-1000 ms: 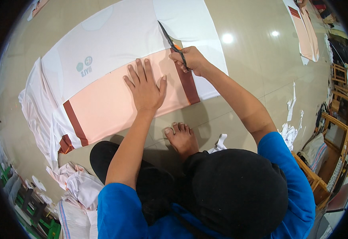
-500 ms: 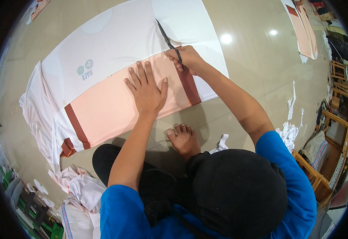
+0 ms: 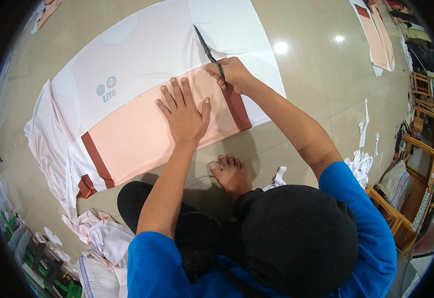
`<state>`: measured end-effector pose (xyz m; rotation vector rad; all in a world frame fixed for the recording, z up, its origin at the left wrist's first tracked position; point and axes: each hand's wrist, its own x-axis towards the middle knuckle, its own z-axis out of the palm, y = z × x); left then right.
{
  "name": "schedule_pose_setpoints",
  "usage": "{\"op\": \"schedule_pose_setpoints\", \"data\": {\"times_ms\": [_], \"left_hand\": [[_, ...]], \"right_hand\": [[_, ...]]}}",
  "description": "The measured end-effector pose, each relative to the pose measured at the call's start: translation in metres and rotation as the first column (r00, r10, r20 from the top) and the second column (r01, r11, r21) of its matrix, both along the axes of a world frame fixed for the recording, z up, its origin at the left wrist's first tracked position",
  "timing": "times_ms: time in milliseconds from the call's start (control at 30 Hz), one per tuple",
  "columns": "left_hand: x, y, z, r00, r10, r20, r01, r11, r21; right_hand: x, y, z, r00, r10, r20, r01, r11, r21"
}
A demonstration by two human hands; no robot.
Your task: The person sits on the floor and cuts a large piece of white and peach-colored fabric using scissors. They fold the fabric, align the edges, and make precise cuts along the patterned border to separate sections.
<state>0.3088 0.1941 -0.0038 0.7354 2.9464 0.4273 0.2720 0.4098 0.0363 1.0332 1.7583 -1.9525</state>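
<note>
A large sheet of white fabric lies spread on the tiled floor, with faint printed emblems on its left part. Over its near side sits a peach panel with a dark rust-brown band at each end. My left hand rests flat on the peach panel, fingers spread. In my right hand is a pair of black scissors, gripped by the handles at the panel's far right corner. Their blades point away over the white fabric, which puckers beside them; whether the blades are fully closed is hard to make out.
My bare foot is on the floor just nearer than the fabric. Crumpled fabric and a white sack lie at lower left. White scraps lie to the right, before a wooden frame. Another peach piece lies at far right.
The whole view shifts very slightly. My right hand and the scissors stay at almost the same spot on the fabric, and my left hand keeps pressing flat.
</note>
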Motion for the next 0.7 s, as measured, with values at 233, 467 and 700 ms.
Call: {"op": "schedule_pose_setpoints", "data": {"times_ms": [233,467,700], "left_hand": [[0.0,0.0,0.0,1.0,-0.001,-0.001,0.001,1.0,0.007],[0.0,0.0,0.001,1.0,-0.004,-0.014,0.004,1.0,0.006],[0.0,0.0,0.001,1.0,0.001,0.0,-0.001,1.0,0.013]], "right_hand": [[-0.011,-0.002,0.007,0.999,-0.044,-0.009,0.044,0.998,-0.051],[-0.018,-0.005,0.008,0.999,-0.033,-0.003,0.033,0.998,-0.047],[-0.019,-0.008,0.006,0.999,-0.039,-0.005,0.039,0.998,-0.04]]}}
